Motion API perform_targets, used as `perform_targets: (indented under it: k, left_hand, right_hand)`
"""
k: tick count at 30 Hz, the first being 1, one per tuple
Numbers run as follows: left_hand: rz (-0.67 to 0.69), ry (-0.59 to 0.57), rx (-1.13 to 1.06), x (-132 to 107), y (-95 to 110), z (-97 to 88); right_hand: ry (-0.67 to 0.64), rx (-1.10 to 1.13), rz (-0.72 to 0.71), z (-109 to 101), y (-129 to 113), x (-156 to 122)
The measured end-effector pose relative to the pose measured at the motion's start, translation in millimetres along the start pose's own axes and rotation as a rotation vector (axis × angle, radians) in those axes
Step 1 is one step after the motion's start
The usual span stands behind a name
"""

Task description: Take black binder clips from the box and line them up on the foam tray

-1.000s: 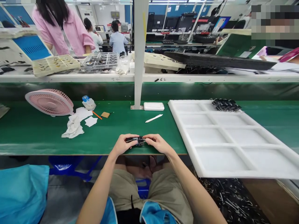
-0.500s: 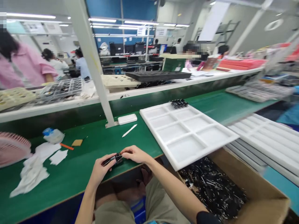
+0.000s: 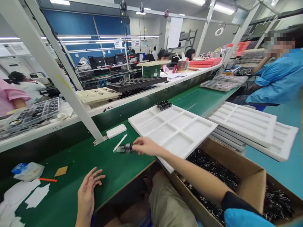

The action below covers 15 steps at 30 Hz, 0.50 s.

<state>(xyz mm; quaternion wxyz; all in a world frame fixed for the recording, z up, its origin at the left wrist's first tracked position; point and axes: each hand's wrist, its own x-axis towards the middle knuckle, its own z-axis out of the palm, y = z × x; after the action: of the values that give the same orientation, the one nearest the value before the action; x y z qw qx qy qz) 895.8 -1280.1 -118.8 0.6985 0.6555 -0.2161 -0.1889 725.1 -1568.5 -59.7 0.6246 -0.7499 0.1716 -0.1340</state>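
Observation:
My right hand (image 3: 145, 146) pinches one end of a small black part (image 3: 126, 148) over the green table, just left of the white foam tray (image 3: 148, 134). The part's far end looks grey or see-through, and motion smears it, so its kind is unclear. A white pen (image 3: 120, 142) lies right beside it. Above the table's near edge, my left hand (image 3: 89, 186) is empty, with fingers apart and slightly curled. Several similar black parts (image 3: 164, 105) sit in a row in the tray's far corner compartment.
A cardboard box (image 3: 251, 179) full of black parts stands at the right, below my forearm. Stacked foam trays (image 3: 246, 121) lie beyond it. A white case (image 3: 116, 130) rests by the slanted post (image 3: 80, 107). Paper scraps (image 3: 38, 196) lie at left; a co-worker (image 3: 276, 75) sits at right.
My left hand has let go of the black part and opened. My right hand has carried the part toward the pen and tray. The view has turned right.

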Motion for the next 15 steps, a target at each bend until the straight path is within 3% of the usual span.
perform_targets:
  k: [3, 7, 10, 15]
  left_hand:
    - [-0.024, 0.018, 0.055, 0, -1, 0.3]
    - [-0.043, 0.037, 0.143, 1, -1, 1.5]
    - [-0.056, 0.062, 0.187, 4, -1, 2.0]
    - [-0.078, 0.103, 0.248, 5, 0, 8.7]
  right_hand:
    - [0.325, -0.091, 0.025, -88, 4, 25]
    - [0.731, -0.628, 0.197, -182, 21, 58]
    - [0.843, -0.76, 0.259, -217, 39, 82]
    - [0.838, -0.907, 0.273, -241, 67, 125]
